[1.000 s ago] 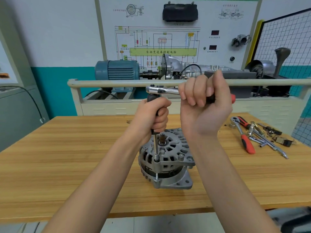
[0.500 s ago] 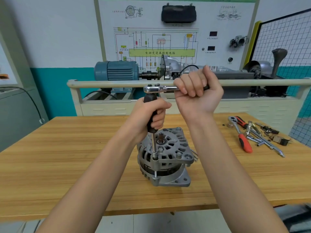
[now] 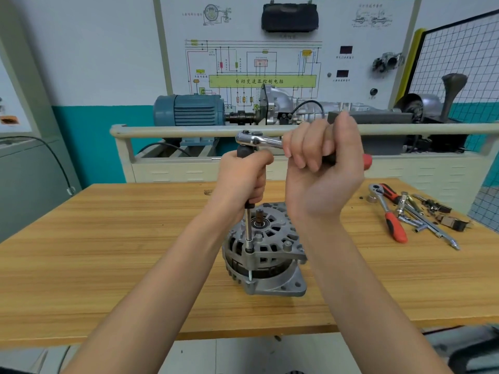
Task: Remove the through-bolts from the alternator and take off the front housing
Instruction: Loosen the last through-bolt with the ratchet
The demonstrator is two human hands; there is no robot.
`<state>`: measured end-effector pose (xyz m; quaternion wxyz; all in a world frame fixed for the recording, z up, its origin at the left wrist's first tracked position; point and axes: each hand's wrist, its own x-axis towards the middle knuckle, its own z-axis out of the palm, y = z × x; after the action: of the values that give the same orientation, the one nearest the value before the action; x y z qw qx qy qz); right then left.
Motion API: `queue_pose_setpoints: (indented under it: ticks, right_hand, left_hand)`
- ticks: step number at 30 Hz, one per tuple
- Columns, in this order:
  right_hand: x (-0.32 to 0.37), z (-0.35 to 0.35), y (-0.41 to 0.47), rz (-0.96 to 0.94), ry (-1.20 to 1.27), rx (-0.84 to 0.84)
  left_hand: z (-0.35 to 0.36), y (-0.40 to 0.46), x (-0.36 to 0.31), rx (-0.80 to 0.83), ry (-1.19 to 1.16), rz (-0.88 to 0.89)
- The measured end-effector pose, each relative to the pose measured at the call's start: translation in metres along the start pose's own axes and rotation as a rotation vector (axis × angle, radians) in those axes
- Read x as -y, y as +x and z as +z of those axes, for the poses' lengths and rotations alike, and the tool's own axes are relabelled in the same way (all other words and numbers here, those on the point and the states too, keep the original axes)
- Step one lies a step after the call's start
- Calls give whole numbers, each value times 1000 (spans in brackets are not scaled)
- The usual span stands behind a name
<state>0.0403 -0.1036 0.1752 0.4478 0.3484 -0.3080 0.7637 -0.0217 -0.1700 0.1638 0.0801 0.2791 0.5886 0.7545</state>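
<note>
A grey alternator (image 3: 266, 255) stands shaft-up on the wooden table (image 3: 108, 252), its finned front housing (image 3: 272, 233) on top. A long extension bar (image 3: 248, 230) rises from a through-bolt (image 3: 250, 275) at the housing's near-left edge. My left hand (image 3: 243, 179) grips the bar's black upper part. A chrome ratchet (image 3: 256, 139) sits on top of the bar, and my right hand (image 3: 322, 166) grips its handle, whose red end (image 3: 366, 161) sticks out to the right.
A second red-handled ratchet (image 3: 388, 211), sockets and small parts (image 3: 432, 214) lie on the table's right side. Behind the table runs a beige rail (image 3: 175, 130) with a blue motor (image 3: 189, 112) and a wiring-diagram board (image 3: 270, 49).
My right hand has swung the ratchet handle back toward me and to the right, so its red end shows again. My left hand keeps its grip on the bar.
</note>
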Motion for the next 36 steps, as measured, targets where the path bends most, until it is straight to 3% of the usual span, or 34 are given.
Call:
queue_pose_setpoints:
  ticks: [2, 4, 10, 15, 21, 31, 36]
  right_hand:
    - [-2, 7, -9, -148, -136, 82]
    - [-3, 9, -10, -169, -172, 123]
    - [1, -4, 18, 148, 138, 70]
    - [0, -12, 25, 216, 199, 50]
    - [4, -31, 35, 350, 440, -123]
    - [-21, -50, 49, 519, 715, -219]
    - [-24, -52, 47, 517, 712, -183]
  left_hand:
    - [3, 0, 0, -49, 10, 11]
    - [3, -1, 0, -58, 8, 30]
    - [-15, 1, 1, 199, -46, 37]
    - [-20, 6, -2, 411, -151, -39]
    - [-11, 6, -6, 548, -77, -135]
    - [8, 1, -8, 138, 179, -95]
    - [7, 2, -8, 69, 201, -101]
